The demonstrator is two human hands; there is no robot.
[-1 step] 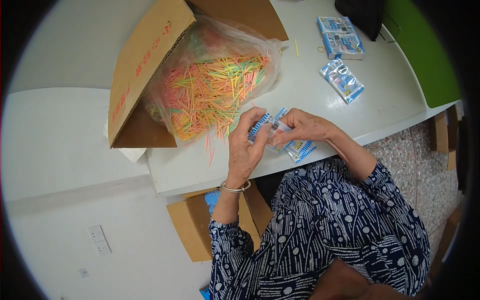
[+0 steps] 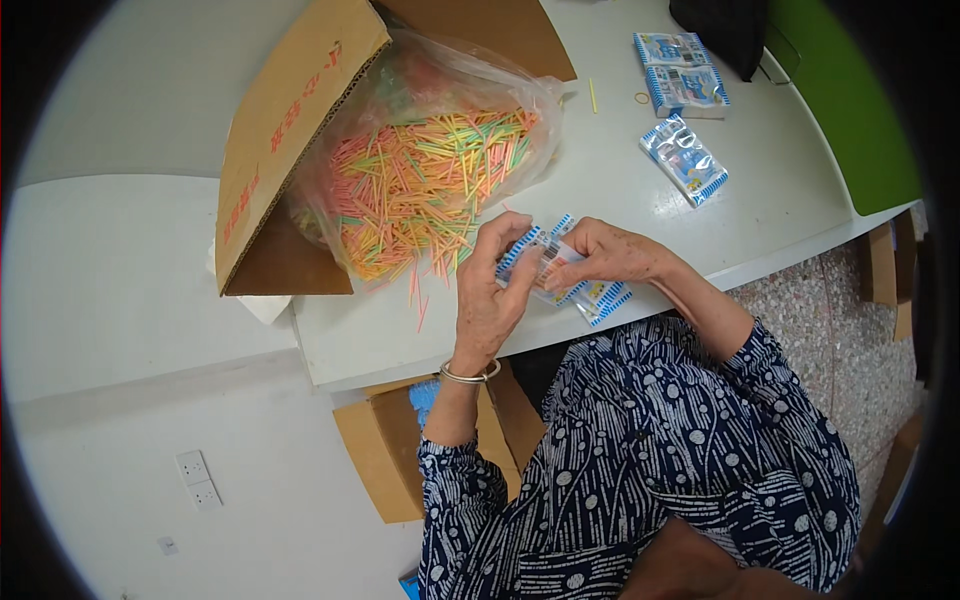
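A small clear plastic packet [image 2: 545,258] with blue-striped edges is pinched between both my hands above the table's near edge. My left hand [image 2: 490,295], a bangle at its wrist, grips the packet's left end with thumb and fingers. From the other side my right hand [image 2: 612,252] is closed on it, thumb pressed on its face. Orange-pink pieces seem to show through the film, partly covered by my fingers. Under my right hand lie more blue-striped packets [image 2: 605,300]. Beyond my left hand, a heap of thin pastel sticks [image 2: 430,185] spills from a clear plastic bag [image 2: 525,95].
The bag sits in a tipped cardboard box [image 2: 290,150] on the white table [image 2: 760,165]. Blue packet stacks [image 2: 688,90] and another packet bundle [image 2: 685,160] lie at the far right, near a rubber band [image 2: 642,99]. Below the table edge stands an open carton [image 2: 380,455].
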